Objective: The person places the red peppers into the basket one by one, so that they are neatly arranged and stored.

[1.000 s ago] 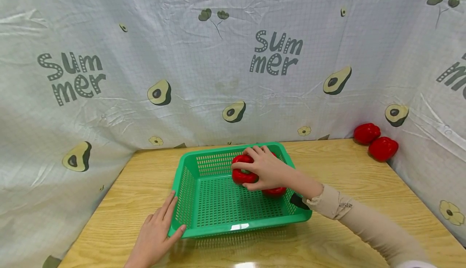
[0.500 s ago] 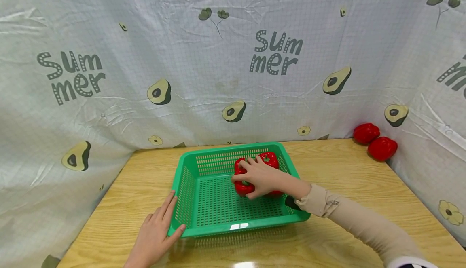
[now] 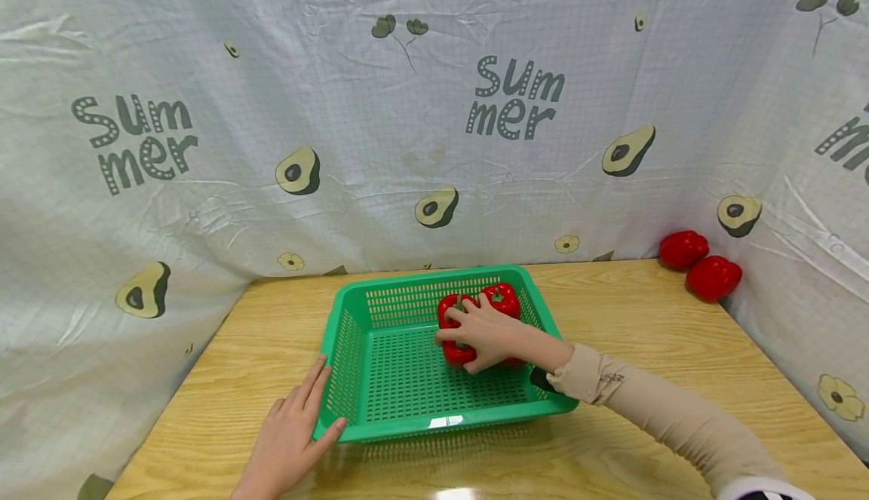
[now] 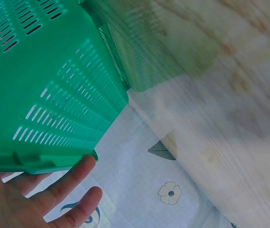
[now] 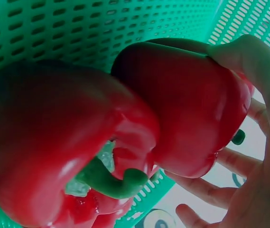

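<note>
A green plastic basket (image 3: pixel 387 430) with slotted walls stands on the table, and several red bell peppers sit in its right half. My right hand (image 3: pixel 494 332) reaches in from the right and grips one red bell pepper (image 5: pixel 187 109), thumb on one side and fingers spread around the other. Beside it in the right wrist view is another bell pepper (image 5: pixel 54 142) with a curved green stem. One more bell pepper (image 3: pixel 501 300) lies toward the back right corner. My left hand (image 3: pixel 288 428) rests at the basket's front left corner, its fingers straight along the rim.
Two more red peppers, a rear one (image 3: pixel 683 249) and a front one (image 3: pixel 714 278), lie on the wooden table (image 3: pixel 645 334) at the back right corner. A printed cloth (image 3: pixel 380 108) hangs behind and along both sides.
My right hand has moved slightly toward the front of the basket and down with the bell pepper. The back right pepper now shows more fully. My left hand has stayed put.
</note>
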`<state>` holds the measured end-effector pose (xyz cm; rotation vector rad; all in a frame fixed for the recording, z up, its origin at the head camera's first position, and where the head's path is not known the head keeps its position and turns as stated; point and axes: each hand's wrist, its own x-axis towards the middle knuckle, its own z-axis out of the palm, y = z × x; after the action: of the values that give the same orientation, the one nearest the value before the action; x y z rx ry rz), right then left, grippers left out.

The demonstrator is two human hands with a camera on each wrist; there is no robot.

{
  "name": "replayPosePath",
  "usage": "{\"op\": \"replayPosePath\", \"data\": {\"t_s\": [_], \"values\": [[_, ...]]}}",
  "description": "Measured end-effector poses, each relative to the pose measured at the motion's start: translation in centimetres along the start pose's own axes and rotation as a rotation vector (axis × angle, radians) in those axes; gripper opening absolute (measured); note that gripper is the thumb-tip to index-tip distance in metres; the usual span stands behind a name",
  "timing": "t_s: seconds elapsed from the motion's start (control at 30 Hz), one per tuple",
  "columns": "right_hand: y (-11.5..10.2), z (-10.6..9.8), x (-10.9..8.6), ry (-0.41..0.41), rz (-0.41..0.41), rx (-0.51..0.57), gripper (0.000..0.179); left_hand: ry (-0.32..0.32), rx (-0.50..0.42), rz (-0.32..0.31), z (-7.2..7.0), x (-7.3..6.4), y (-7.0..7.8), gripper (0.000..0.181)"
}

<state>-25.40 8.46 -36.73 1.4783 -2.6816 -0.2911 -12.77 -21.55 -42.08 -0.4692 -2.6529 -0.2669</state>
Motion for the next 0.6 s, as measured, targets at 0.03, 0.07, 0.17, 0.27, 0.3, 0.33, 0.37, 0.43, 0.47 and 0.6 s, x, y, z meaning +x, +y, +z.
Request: {"op": "replayPosePath", "data": {"t_s": [0.03, 0.07, 0.17, 0.27, 0.3, 0.33, 0.37, 0.43, 0.47, 0.6], "values": [[0.0, 0.1, 0.0, 0.001, 0.001, -0.008, 0.05, 0.002, 0.0, 0.0, 0.0, 0.0, 0.0, 0.069], [0.0, 0.2, 0.1, 0.002, -0.001, -0.015, 0.05, 0.002, -0.001, 0.0, 0.0, 0.0, 0.0, 0.069], [0.0, 0.5, 0.1, -0.001, -0.012, -0.035, 0.051, -0.004, -0.002, -0.003, 0.0, 0.0, 0.0, 0.069], [-0.1, 0.8, 0.2, -0.002, -0.032, -0.049, 0.05, -0.014, -0.003, -0.006, -0.1, 0.0, 0.0, 0.068], [-0.1, 0.8, 0.2, -0.003, -0.038, -0.054, 0.05, -0.017, -0.003, -0.007, -0.1, 0.0, 0.0, 0.068], [-0.2, 0.9, 0.2, -0.002, -0.044, -0.055, 0.049, -0.02, -0.004, -0.008, -0.1, 0.0, 0.0, 0.068], [-0.2, 1.0, 0.2, -0.002, -0.05, -0.056, 0.047, -0.021, -0.003, -0.008, -0.1, 0.0, 0.0, 0.068], [-0.2, 1.0, 0.2, -0.004, -0.058, -0.06, 0.046, -0.024, -0.004, -0.012, 0.0, 0.0, 0.0, 0.069], [-0.2, 1.1, 0.1, -0.006, -0.063, -0.061, 0.045, -0.025, -0.005, -0.014, 0.0, 0.0, 0.0, 0.068], [-0.2, 1.1, 0.1, -0.016, -0.076, -0.071, 0.045, -0.026, -0.007, -0.021, 0.0, 0.0, 0.0, 0.068]]}}
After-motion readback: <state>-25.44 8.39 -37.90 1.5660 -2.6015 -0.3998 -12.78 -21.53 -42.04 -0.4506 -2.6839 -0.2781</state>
